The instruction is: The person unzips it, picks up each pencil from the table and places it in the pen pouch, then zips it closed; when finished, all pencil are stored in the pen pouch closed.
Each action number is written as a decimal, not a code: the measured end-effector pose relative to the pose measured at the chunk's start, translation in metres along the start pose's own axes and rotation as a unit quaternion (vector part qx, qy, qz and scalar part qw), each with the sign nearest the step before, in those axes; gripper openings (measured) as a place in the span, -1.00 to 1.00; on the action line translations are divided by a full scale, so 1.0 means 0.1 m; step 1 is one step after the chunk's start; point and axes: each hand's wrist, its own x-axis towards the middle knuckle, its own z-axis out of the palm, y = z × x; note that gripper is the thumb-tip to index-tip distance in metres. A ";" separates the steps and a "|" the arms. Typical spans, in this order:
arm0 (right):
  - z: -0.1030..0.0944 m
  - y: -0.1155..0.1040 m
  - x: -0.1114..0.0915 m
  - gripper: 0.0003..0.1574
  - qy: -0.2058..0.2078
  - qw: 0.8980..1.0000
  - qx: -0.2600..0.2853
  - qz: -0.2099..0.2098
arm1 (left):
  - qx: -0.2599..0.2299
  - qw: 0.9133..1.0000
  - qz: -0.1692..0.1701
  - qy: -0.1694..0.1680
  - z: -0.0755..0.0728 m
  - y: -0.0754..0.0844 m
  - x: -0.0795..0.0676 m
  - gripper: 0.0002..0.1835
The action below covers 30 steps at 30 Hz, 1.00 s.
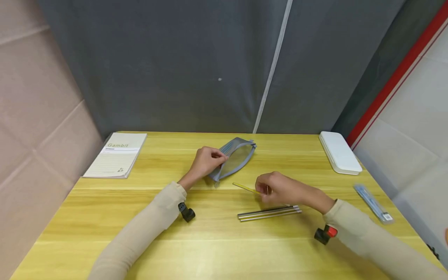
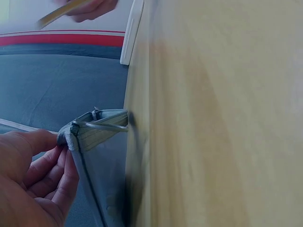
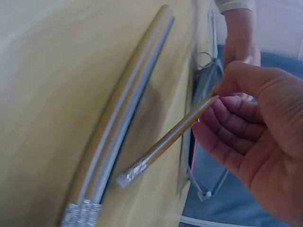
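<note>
Near the middle of the table, a grey zip pouch point(image 1: 233, 147) has its mouth spread apart. My left hand point(image 1: 206, 160) pinches its near left edge between thumb and fingers, also plain in the left wrist view, where the pouch point(image 2: 99, 163) hangs from the fingertips. Right of the pouch, my right hand point(image 1: 283, 188) pinches a yellow pencil point(image 1: 245, 188) above the table, its tip pointing left toward the pouch. In the right wrist view the pencil's point(image 3: 175, 132) silver-banded end hangs free below the fingers. Several more pencils point(image 1: 269, 214) lie side by side beneath the right hand.
A notepad point(image 1: 115, 159) lies at the back left. At the back right is a white case point(image 1: 339, 152), with a slim clear packet with blue contents point(image 1: 373, 204) nearer me. A dark grey panel point(image 1: 175, 70) stands behind the table, with pale walls on both sides.
</note>
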 end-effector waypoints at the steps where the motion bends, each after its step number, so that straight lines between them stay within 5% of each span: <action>1: -0.02 0.00 0.01 -0.84 0.006 1.000 0.005 0.004 | 0.000 1.000 0.000 0.000 0.00 0.00 0.00 -0.85; 8: -0.11 0.02 0.09 -0.88 0.041 0.999 0.027 0.016 | 0.002 1.000 0.004 0.003 0.02 0.00 -0.01 -0.86; 12: -0.12 0.08 0.12 -0.91 0.056 0.993 0.089 0.050 | 0.003 1.000 0.015 0.004 0.01 0.02 -0.01 -0.86; 18: -0.09 0.12 0.19 -0.75 0.078 0.957 0.241 0.144 | 0.001 1.000 0.014 0.004 0.02 0.01 -0.01 -0.87; 22: -0.05 0.13 0.27 -0.67 0.080 0.915 0.350 0.185 | 0.002 1.000 0.012 0.009 0.02 0.00 -0.01 -0.87; 25: -0.01 0.15 0.34 -0.66 0.072 0.870 0.439 0.212 | 0.000 1.000 0.013 0.008 0.02 0.00 0.00 -0.88; 27: 0.01 0.16 0.38 -0.66 0.066 0.829 0.503 0.234 | -0.001 1.000 0.014 0.005 0.02 0.00 0.00 -0.87; 30: 0.04 0.18 0.45 -0.63 0.069 0.747 0.601 0.276 | -0.002 1.000 0.016 0.004 0.02 0.00 0.00 -0.87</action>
